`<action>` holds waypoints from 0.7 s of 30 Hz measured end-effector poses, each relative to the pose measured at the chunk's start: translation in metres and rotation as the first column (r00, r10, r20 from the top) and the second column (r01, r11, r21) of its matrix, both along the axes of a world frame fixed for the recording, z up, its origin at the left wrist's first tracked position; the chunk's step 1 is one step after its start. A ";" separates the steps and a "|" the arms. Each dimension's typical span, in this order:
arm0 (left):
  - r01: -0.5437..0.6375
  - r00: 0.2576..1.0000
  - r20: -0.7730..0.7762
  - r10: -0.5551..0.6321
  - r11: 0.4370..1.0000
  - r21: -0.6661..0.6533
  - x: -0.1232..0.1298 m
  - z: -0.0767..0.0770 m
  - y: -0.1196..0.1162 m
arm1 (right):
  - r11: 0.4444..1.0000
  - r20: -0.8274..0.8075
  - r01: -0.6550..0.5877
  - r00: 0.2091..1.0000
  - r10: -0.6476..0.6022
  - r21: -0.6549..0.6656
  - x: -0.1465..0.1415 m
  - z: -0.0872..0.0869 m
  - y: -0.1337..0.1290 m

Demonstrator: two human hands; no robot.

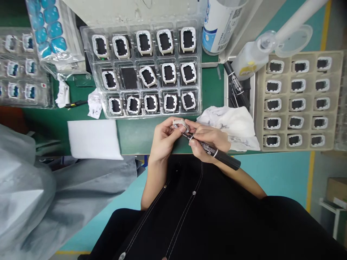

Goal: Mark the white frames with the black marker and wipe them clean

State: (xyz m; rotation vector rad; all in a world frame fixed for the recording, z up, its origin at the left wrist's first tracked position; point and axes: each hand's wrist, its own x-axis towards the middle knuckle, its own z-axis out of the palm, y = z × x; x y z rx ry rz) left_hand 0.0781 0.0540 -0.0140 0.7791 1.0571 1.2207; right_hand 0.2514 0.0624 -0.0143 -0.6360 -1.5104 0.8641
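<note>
Head view: here's the left hand (163, 140) gripping a small white rounded-square frame (181, 125) above the front edge of the green surface (138, 135). The right hand (210, 138) has a thick black marker (227, 160) in a writing grip, tip right at the frame, so this piece looks to be mid-work.

Over in the clear plastic tray (200, 90), fourteen similar frames sit in compartments; a fifteenth compartment shows just its black base (129, 77). The beige tray (258, 108) at right carries fifteen more. Which are finished and which remain, I can't tell.

Around the surface: a flat white foam sheet (93, 140) to the left, a crumpled white cloth (229, 126) beside the right hand, and a labelled white bottle (219, 29) behind. Beyond, there's turquoise floor (287, 173) and a brown cardboard box (336, 191) at far right.
</note>
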 end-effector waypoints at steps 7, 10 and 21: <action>0.000 1.000 -0.008 0.000 1.000 -0.008 0.001 0.005 0.000 | 0.999 0.034 0.048 0.998 -0.048 0.001 0.000 -0.009 0.001; 0.002 1.000 -0.031 -0.003 0.999 -0.043 0.003 0.008 -0.001 | 0.994 0.088 0.079 0.993 -0.072 -0.076 0.001 -0.011 -0.002; -0.081 0.977 -0.198 0.076 0.996 -0.021 0.018 0.015 0.000 | 0.958 0.141 0.165 0.981 -0.134 -0.236 0.002 0.008 -0.006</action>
